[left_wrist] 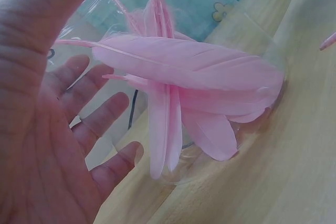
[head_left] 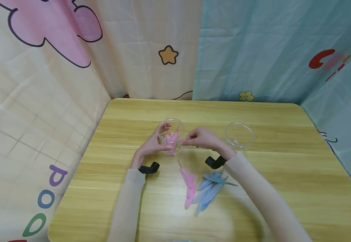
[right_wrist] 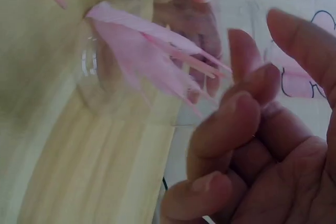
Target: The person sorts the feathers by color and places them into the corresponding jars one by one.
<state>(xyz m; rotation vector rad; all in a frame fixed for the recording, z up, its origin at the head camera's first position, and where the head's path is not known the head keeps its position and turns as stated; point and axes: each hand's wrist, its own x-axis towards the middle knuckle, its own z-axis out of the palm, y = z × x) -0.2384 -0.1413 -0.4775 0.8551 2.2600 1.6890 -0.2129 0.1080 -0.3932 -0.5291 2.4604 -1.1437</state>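
Observation:
A clear plastic cup [head_left: 179,131] stands in my left hand [head_left: 151,145], whose thumb and fingers curve around its side. Inside it lean several pink feathers [left_wrist: 184,69], quills toward the rim. My right hand [head_left: 204,138] is just right of the cup; in the right wrist view its fingers [right_wrist: 220,129] are loosely bent, thumb and index apart, with nothing seen between them. Nearer the front of the table lies a small group of pink feathers [head_left: 189,188], beside a heap of blue feathers [head_left: 210,190].
A second clear round container [head_left: 238,145] stands right of my right hand. The wooden table [head_left: 102,201] ends at patterned curtains [head_left: 139,50] behind and on both sides. A bit of something pale blue [head_left: 181,240] shows at the bottom edge of the head view.

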